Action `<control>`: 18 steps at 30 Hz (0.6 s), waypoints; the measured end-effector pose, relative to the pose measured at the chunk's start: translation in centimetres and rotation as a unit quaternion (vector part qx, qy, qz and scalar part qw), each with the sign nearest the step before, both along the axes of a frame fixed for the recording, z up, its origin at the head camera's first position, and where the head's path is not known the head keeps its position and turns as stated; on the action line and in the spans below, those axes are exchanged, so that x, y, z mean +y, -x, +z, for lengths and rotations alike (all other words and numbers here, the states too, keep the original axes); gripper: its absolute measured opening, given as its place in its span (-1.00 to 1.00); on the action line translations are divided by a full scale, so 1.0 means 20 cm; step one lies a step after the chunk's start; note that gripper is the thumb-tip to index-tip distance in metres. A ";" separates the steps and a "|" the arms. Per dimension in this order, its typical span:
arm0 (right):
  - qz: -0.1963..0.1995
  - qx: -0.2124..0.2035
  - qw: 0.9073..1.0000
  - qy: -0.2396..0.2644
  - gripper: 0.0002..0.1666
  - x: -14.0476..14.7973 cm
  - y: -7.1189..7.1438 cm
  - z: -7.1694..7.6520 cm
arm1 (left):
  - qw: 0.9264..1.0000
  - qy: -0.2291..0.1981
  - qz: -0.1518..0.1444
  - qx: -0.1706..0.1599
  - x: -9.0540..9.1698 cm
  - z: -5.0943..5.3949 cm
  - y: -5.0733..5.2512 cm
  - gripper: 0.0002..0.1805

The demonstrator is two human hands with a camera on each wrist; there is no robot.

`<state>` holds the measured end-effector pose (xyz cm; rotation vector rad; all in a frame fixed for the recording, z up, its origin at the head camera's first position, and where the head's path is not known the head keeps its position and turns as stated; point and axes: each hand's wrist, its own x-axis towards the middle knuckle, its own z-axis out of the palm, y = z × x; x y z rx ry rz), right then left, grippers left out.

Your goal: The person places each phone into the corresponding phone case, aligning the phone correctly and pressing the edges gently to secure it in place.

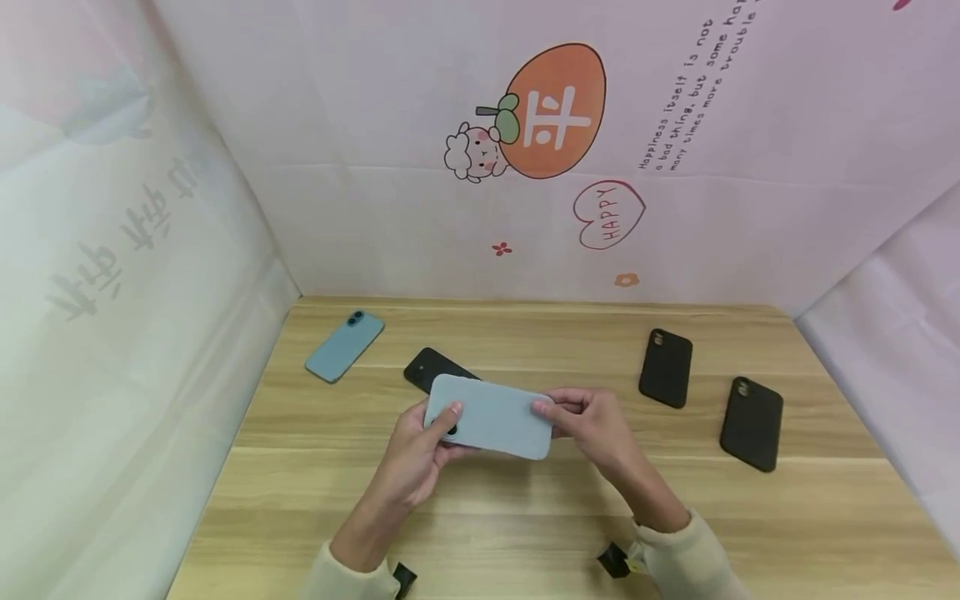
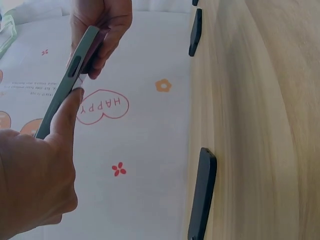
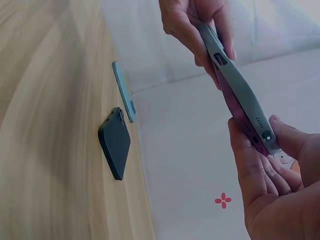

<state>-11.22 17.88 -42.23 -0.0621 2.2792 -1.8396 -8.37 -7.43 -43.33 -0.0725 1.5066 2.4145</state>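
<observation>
Both hands on a phone case, four more pieces lying around

So the pale blue case (image 1: 498,421) is up in the air at lower center of the head view, left hand (image 1: 415,452) clamped on one end, right hand (image 1: 597,423) pinching the other. The right wrist view shows a purplish phone (image 3: 232,102) along its open side, with a bit of a gap at the edge.

As for the stuff around it: a black phone-shaped piece (image 1: 437,367) lies right behind, and the case blocks part of it. A blue phone-shaped piece (image 1: 345,347) sits further off at center left. Over on the right there are two black cases, the farther one (image 1: 666,367) and the nearer one (image 1: 752,423), well apart from the hands.

All four are on a light wood-grain table (image 1: 510,525). Whitish fabric (image 1: 360,225) hangs behind and at both sides, printed with an orange cartoon fruit (image 1: 558,108) up top and a red "HAPPY" heart (image 1: 609,215) below it.
</observation>
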 end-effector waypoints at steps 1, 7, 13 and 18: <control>0.004 0.003 1.000 -0.005 -0.64 0.01 0.00 0.00 | 1.000 0.006 -0.008 0.001 0.00 0.00 0.00 -0.51; 0.021 0.007 1.000 -0.021 -0.65 0.03 0.01 0.02 | 0.998 0.032 -0.043 0.011 -0.02 -0.01 0.01 -0.53; 0.026 0.003 1.000 -0.010 -0.68 0.04 0.01 0.04 | 0.998 0.038 -0.049 0.014 -0.01 -0.01 0.00 -0.52; 0.036 -0.001 0.999 0.012 -0.70 0.06 0.01 0.04 | 0.998 0.031 -0.050 0.013 0.00 -0.01 0.00 -0.52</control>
